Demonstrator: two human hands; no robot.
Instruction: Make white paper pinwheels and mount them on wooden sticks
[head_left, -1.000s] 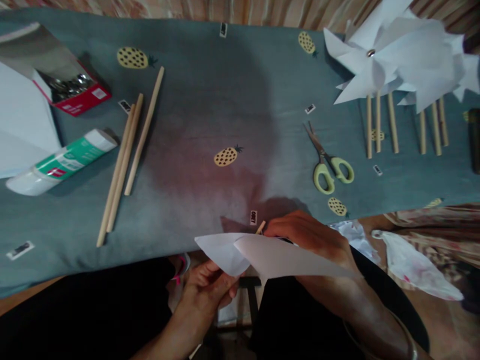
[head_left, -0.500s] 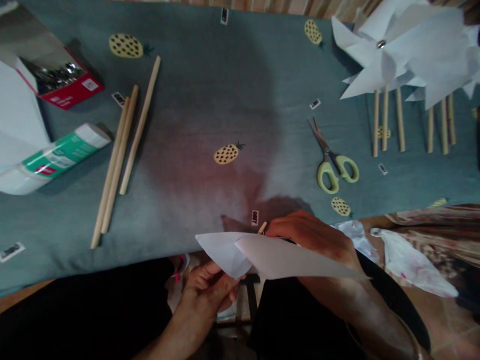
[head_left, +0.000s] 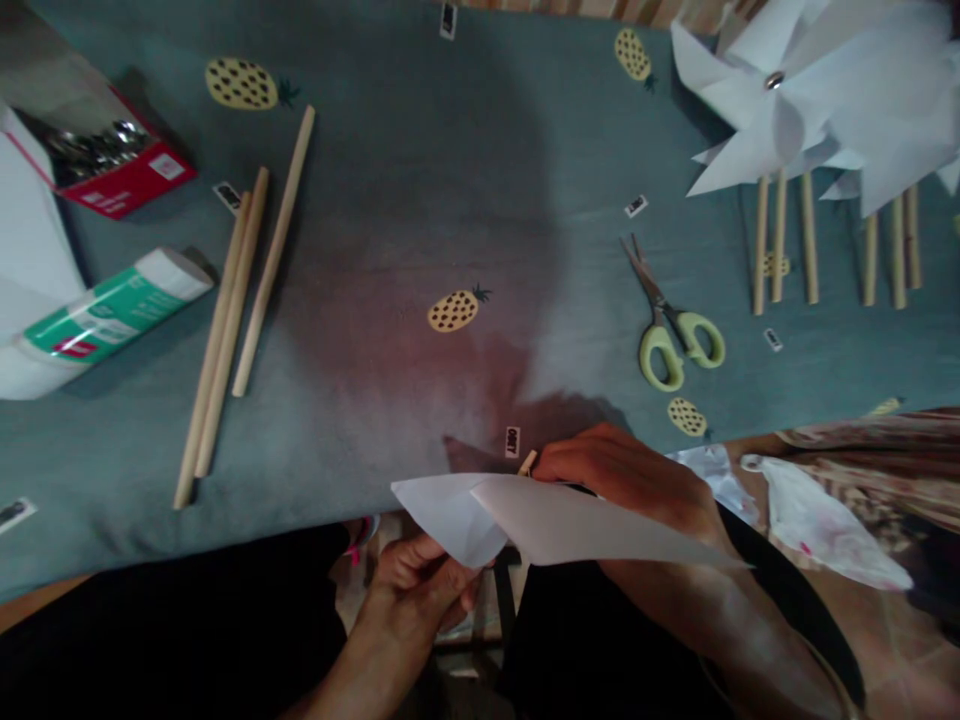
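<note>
A folded white paper pinwheel (head_left: 555,518) is seen nearly edge-on at the table's front edge, above my lap. My left hand (head_left: 424,585) pinches its lower left part, with thumb and fingers closed on the paper. Behind the paper, my right hand (head_left: 622,470) is closed around a thin wooden stick (head_left: 528,462), of which only the tip shows by the index finger. The pinwheel's centre, and where it meets the stick, are hidden from me.
Three wooden sticks (head_left: 274,255) lie at left beside a white-and-green glue bottle (head_left: 112,310) and a red box (head_left: 135,180) of shiny metal fasteners. Green-handled scissors (head_left: 660,310) lie partly open at right. Several finished pinwheels (head_left: 780,90) on sticks overlap at the far right.
My view has shifted slightly, so the table items sit a little farther outward. Both hands keep the same hold on the pinwheel and stick.
</note>
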